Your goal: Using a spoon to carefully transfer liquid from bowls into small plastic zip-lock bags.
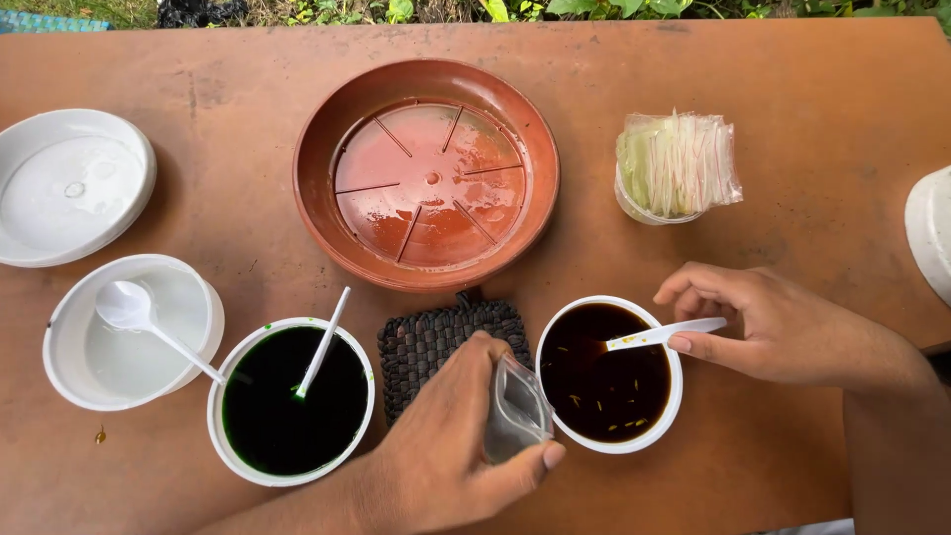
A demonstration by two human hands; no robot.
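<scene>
My left hand (451, 436) grips a small clear plastic bag (515, 406) at the left rim of a white bowl (676, 396) of dark brown liquid with small bits floating in it. My right hand (783, 322) holds the handle of a white plastic spoon (659, 335) whose tip dips into that brown liquid. To the left stands a white bowl of dark green liquid (292, 401) with a white spoon (324, 342) leaning in it. A dark woven mat (426, 342) lies between the two bowls.
A wet terracotta saucer (317, 198) sits mid-table. A white bowl of clear liquid (69, 372) with a spoon (139, 317) and a white dish (139, 163) are at the left. A cup with wrapped plastic spoons (676, 166) stands at the right, a white object (931, 233) at the right edge.
</scene>
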